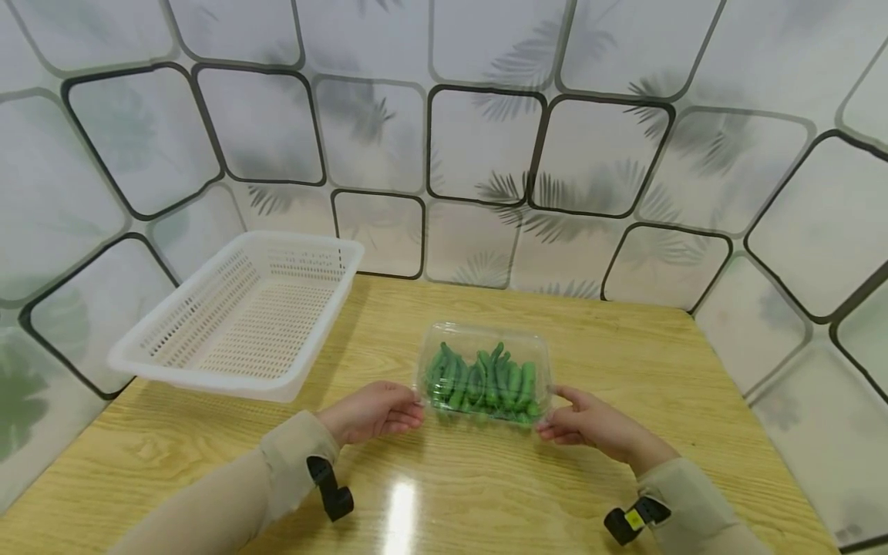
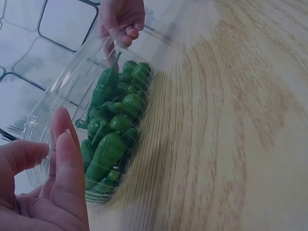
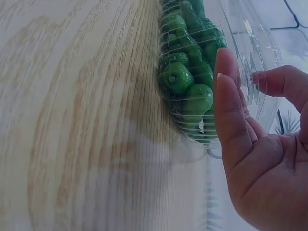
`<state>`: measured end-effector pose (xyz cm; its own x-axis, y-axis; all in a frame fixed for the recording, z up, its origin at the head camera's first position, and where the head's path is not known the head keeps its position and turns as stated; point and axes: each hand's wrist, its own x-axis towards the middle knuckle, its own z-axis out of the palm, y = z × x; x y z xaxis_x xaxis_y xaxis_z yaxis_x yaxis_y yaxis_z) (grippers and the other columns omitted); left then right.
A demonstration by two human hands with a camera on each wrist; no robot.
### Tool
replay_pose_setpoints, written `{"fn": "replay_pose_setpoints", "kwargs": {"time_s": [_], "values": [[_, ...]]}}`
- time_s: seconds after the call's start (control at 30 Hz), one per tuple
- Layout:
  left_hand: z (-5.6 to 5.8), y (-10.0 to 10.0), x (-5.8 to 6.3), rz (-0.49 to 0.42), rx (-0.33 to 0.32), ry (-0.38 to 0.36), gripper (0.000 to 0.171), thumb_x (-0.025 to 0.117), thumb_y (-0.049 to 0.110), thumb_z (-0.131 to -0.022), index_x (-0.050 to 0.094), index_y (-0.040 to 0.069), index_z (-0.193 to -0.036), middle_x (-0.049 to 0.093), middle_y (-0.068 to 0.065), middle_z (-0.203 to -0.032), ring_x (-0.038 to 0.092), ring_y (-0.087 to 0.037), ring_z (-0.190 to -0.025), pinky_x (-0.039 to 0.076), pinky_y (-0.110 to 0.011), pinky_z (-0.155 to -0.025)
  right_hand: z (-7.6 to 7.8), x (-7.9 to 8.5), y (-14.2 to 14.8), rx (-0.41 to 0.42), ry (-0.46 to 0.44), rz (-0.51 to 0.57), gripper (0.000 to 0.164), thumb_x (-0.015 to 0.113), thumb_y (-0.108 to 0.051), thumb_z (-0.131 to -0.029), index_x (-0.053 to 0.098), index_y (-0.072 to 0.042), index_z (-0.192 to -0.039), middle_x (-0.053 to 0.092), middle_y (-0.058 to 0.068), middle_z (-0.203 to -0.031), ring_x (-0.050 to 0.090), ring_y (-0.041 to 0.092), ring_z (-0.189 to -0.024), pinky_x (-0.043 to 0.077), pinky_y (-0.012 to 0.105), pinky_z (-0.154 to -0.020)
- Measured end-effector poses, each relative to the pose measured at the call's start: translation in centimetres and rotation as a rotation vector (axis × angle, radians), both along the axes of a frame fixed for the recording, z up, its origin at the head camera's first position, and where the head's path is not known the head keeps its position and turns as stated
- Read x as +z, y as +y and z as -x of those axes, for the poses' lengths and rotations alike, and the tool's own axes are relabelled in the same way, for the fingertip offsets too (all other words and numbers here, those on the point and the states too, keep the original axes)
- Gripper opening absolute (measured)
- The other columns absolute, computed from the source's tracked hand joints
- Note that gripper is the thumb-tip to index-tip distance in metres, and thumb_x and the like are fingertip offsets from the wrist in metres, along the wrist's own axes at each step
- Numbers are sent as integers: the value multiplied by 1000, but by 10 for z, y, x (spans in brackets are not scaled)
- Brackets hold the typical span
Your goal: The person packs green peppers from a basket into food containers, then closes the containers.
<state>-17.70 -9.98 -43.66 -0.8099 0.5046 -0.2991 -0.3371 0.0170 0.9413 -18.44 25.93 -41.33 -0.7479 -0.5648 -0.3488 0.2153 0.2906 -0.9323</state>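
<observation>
A clear plastic clamshell box (image 1: 534,348) sits at the middle of the wooden table, and its lid looks down. Several green peppers (image 1: 486,381) fill its lower half, seen through the ribbed side in both wrist views. My left hand (image 1: 375,412) holds the box's left end, thumb at the rim and fingers along the side wall (image 2: 91,196). At the opposite end my right hand (image 1: 590,424) pinches the rim the same way, its thumb (image 3: 276,81) on the rim's edge and the other fingers against the end wall.
To the left stands a white perforated plastic basket (image 1: 270,320) with slotted walls. The wooden table (image 1: 486,493) stretches around the box. Behind and at both sides rises a patterned wall covering (image 1: 486,146) with leaf shadows.
</observation>
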Motion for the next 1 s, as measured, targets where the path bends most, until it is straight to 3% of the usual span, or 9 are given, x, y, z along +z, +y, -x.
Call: {"fn": "replay_pose_setpoints", "kwargs": {"time_s": [0.53, 1.0], "values": [[12, 4, 0, 19, 72, 45, 36, 44, 13, -98, 51, -18, -115, 66, -3, -80, 63, -9, -71, 52, -22, -70, 8, 1, -11, -112, 44, -23, 74, 49, -12, -97, -4, 9, -144, 64, 20, -107, 64, 23, -94, 50, 36, -84], [15, 6, -4, 29, 106, 56, 31, 42, 10, -96, 54, -16, -107, 65, -2, -75, 63, -8, -66, 52, -19, -63, 10, 0, -11, -120, 16, 18, 74, 48, -9, -97, -6, 9, -144, 63, 22, -109, 65, 21, -93, 52, 30, -79]]}}
